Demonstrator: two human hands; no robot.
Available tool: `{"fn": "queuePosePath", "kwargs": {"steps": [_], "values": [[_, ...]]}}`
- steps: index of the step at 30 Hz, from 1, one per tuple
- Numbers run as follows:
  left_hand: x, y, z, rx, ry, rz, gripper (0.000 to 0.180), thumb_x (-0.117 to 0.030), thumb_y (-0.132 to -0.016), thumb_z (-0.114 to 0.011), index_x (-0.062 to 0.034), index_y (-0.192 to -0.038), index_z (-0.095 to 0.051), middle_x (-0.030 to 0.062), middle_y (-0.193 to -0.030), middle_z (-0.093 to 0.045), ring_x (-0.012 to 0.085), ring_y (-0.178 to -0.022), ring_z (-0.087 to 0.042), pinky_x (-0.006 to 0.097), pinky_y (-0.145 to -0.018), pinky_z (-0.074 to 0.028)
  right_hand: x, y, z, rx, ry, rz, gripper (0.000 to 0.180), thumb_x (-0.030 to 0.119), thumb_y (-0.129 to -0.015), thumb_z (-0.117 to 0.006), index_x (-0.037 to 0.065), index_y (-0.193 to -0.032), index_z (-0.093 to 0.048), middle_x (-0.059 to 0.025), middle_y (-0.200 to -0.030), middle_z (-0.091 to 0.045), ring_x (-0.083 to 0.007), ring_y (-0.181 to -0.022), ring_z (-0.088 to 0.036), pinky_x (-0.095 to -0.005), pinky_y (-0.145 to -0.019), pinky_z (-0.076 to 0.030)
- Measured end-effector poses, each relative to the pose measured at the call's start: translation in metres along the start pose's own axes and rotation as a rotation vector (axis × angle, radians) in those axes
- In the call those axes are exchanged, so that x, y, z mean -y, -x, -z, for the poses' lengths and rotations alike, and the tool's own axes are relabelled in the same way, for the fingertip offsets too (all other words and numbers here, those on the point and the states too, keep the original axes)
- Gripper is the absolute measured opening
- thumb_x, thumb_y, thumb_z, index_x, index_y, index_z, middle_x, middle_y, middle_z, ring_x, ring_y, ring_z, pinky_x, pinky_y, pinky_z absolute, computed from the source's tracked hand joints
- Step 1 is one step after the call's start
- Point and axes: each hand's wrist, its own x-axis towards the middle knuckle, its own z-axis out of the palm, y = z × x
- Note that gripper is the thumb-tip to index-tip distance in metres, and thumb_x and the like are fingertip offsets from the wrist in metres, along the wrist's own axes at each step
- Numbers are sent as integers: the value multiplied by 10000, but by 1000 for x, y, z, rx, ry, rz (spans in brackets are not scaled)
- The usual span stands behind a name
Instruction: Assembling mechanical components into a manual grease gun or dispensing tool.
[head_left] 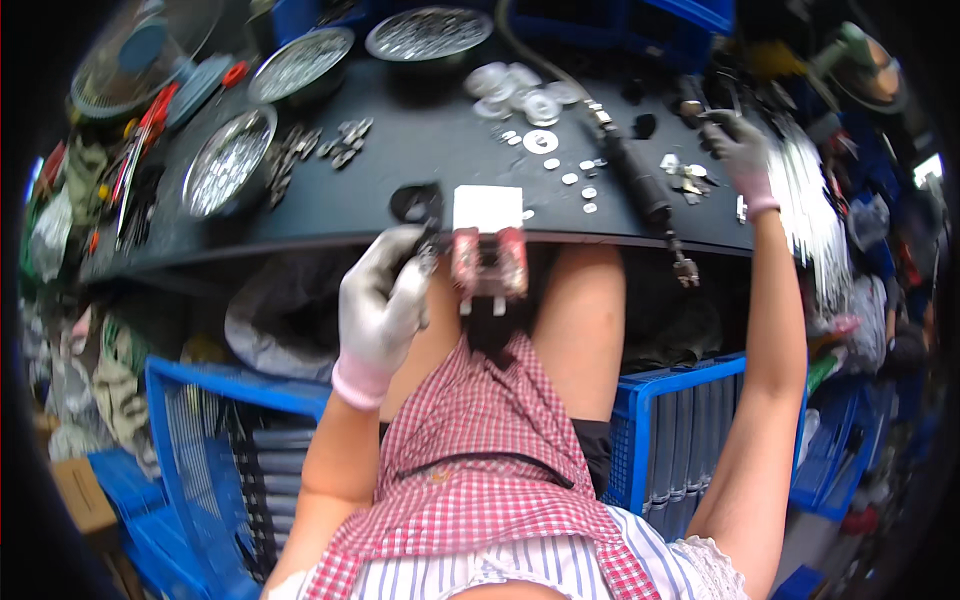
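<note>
L hand [380, 300]: gloved, center-left of frame, fingers curled round small dark metal part [428, 250] at bench edge, just beside red fixture [489, 264].
R hand [742, 150]: gloved, upper right, fingers bent down onto small metal pieces [682, 176]; actual grip can't tell.
Bench [400, 170]: black, w/ washers [525, 100] top center, 3 metal bowls [228, 160] upper left.
Crates [200, 440]: blue, lower left + right.

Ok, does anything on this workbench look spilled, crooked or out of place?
Nothing looks damaged. Washers and small metal parts lie scattered loose on the black bench rather than in the metal bowls. A power screwdriver lies slanted, its tip hanging over the front edge. The right hand reaches among small parts.
</note>
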Motion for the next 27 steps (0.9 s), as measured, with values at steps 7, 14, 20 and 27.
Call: {"fn": "queuePosePath", "kwargs": {"steps": [7, 14, 20, 27], "values": [[-11, 2, 4, -7, 226, -22, 234, -138, -931, -513, 25, -1053, -628, -42, -612, -528, -2, -433, -417, 174, -419, -317, 149, 135, -66, 99, -596, 395, 190, -38, -927, -501, -55, -1075, -619, -151, -1007, -694, -157, -911, -659, -280, -845, -515], [-8, 9, 6, -31, 265, -17, 179, -75, -906, -514, -2, -1014, -636, -51, -688, -547, -28, -512, -401, 161, -447, -312, 202, 197, -173, 214, -1182, 139, 386, -28, -901, -592, -7, -1267, -471, -74, -792, -620, -86, -639, -559, -212, -587, -452], [3, 6, 9, -59, 155, -106, 154, -57, -914, -515, 2, -984, -638, -44, -702, -574, -30, -534, -416, 159, -458, -307, 207, 207, -216, 237, -1401, -26, 611, 1, -891, -597, 7, -1438, -326, -23, -911, -580, -53, -803, -562, -176, -700, -463], [29, -2, 17, -162, -117, -333, 187, -66, -867, -583, 65, -988, -639, 110, -835, -648, 139, -705, -632, 262, -650, -502, 223, 204, -227, 102, -1366, -171, 612, 19, -905, -607, -17, -1435, -303, -21, -823, -607, -58, -704, -551, -181, -664, -447]]}}
